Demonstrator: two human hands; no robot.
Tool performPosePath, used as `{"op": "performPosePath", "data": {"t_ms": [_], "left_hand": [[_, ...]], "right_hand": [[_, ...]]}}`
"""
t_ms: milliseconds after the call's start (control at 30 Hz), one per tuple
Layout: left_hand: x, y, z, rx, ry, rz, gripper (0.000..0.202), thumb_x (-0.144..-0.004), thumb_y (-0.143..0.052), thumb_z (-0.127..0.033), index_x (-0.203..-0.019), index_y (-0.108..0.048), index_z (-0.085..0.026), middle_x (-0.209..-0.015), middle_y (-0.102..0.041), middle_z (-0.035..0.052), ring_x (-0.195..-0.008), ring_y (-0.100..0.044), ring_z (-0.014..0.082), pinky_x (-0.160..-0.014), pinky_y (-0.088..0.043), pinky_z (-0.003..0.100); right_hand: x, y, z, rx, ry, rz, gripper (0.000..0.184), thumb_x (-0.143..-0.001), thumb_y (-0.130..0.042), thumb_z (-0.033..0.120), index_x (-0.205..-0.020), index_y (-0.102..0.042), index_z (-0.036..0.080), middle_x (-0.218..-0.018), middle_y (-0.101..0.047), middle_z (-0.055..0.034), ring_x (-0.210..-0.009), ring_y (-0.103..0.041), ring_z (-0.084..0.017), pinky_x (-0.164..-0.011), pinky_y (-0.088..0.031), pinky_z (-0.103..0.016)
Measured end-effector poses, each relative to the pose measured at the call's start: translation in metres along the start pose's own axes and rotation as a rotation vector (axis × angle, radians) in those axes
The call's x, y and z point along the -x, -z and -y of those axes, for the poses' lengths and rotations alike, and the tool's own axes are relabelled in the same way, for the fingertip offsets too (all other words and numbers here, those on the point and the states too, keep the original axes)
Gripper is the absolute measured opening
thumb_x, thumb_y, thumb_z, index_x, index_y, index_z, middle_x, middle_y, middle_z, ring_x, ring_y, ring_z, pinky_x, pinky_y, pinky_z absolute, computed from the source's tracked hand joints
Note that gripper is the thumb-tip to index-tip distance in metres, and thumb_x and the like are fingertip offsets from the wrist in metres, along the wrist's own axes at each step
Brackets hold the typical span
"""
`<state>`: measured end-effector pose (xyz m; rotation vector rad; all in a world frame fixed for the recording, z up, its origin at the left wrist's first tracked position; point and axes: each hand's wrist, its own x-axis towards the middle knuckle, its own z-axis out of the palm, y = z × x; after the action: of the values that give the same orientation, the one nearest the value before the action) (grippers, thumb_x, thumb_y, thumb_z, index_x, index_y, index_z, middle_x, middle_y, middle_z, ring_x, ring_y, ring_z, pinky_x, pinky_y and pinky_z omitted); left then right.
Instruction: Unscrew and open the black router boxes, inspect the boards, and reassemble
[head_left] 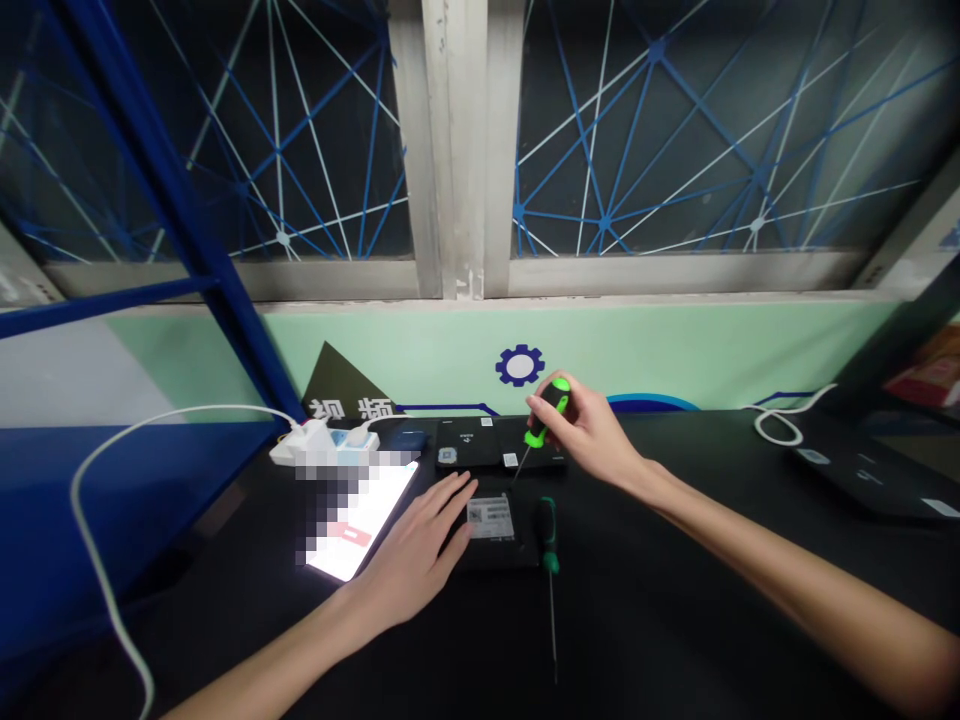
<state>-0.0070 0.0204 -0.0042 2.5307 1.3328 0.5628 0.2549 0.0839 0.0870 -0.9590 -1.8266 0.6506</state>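
My right hand [581, 425] is closed around a black and bright green screwdriver [551, 408]. Its thin shaft slants down to the far right corner of a black box-shaped device [499, 555] with a white printed label [490, 517]; whether the tip touches a screw is too small to tell. With fingers stretched out, my left hand [420, 545] lies flat against the left side of that device, partly covering it. A second screwdriver [549, 540], dark with green ends, lies on the table just right of the device, its shaft pointing toward me.
Left of my left hand lies a lit phone [364, 525]. Behind it are a white power strip [330, 443] and a white cable [79, 480]. Black flat devices [469, 440] stand by the wall. Another black device [877, 465] and a white cable coil [776, 428] lie at the right.
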Motion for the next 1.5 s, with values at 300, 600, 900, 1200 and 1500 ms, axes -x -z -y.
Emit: {"op": "performPosePath", "data": {"t_ms": [300, 600, 900, 1200, 1500], "left_hand": [[0.000, 0.000, 0.001, -0.002, -0.002, -0.026, 0.052, -0.108, -0.036, -0.045, -0.157, -0.025, -0.032, -0.161, -0.033, 0.0010, -0.147, -0.032, 0.0246, -0.117, -0.036, 0.045], [-0.001, -0.001, 0.000, -0.021, -0.001, -0.009, 0.052, -0.108, -0.036, -0.043, -0.157, -0.025, -0.030, -0.160, -0.035, 0.0036, -0.145, -0.035, 0.0244, -0.117, -0.036, 0.045], [-0.002, 0.000, 0.004, -0.020, -0.037, -0.039, 0.050, -0.107, -0.039, -0.044, -0.155, -0.029, -0.031, -0.156, -0.040, 0.0054, -0.141, -0.042, 0.0273, -0.113, -0.040, 0.048], [-0.009, -0.004, -0.002, 0.036, -0.004, -0.047, 0.046, -0.106, -0.043, -0.039, -0.150, -0.036, -0.029, -0.153, -0.045, 0.0059, -0.138, -0.044, 0.0262, -0.113, -0.039, 0.048], [-0.035, -0.003, -0.008, 0.001, -0.001, -0.132, 0.029, -0.101, -0.050, -0.033, -0.126, -0.059, -0.023, -0.118, -0.065, 0.0072, -0.109, -0.061, 0.0271, -0.094, -0.051, 0.043]], "right_hand": [[-0.011, -0.018, -0.001, -0.031, 0.062, 0.175, 0.027, -0.098, -0.055, 0.045, -0.097, -0.056, 0.018, -0.078, -0.071, -0.0039, -0.061, -0.059, -0.013, -0.056, -0.046, -0.026], [0.022, -0.038, -0.035, -0.088, 0.087, 0.228, 0.030, -0.104, -0.041, 0.044, -0.107, -0.056, 0.018, -0.077, -0.069, -0.0035, -0.059, -0.054, -0.013, -0.055, -0.044, -0.024], [0.045, -0.048, -0.055, -0.048, 0.070, 0.167, 0.029, -0.104, -0.043, 0.041, -0.110, -0.061, 0.019, -0.081, -0.068, -0.0043, -0.066, -0.061, -0.016, -0.064, -0.049, -0.028], [0.049, -0.056, -0.061, 0.027, 0.122, 0.070, 0.024, -0.103, -0.049, 0.034, -0.094, -0.067, 0.021, -0.079, -0.072, -0.0035, -0.074, -0.068, -0.020, -0.076, -0.050, -0.031], [0.055, -0.055, -0.061, -0.025, 0.096, 0.011, 0.020, -0.103, -0.047, 0.035, -0.111, -0.059, 0.021, -0.081, -0.073, -0.0035, -0.071, -0.069, -0.020, -0.076, -0.052, -0.031]]}}
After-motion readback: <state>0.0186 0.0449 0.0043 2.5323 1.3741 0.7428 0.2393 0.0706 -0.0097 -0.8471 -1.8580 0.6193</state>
